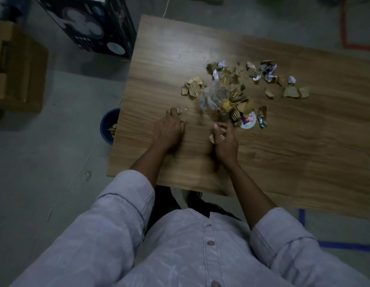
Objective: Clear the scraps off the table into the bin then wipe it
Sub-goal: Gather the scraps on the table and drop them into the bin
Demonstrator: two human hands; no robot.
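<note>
Sleeves lead to both hands at mid-frame: left hand pinches a piece, right hand curls round cardboard pieces. Scraps spread to upper right across the bench. Bin stands on the floor left of the bench edge, nearest the left hand.

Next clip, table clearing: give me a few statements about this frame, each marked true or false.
1. The blue bin stands beside the table's left edge. True.
2. The bin is empty. False: cardboard bits lie in it.
3. The right hand grips cardboard scraps. True.
4. The table is already cleared. False: a pile of scraps remains on it.
5. The left hand lies flat. False: its fingers curl on a small scrap.
</note>
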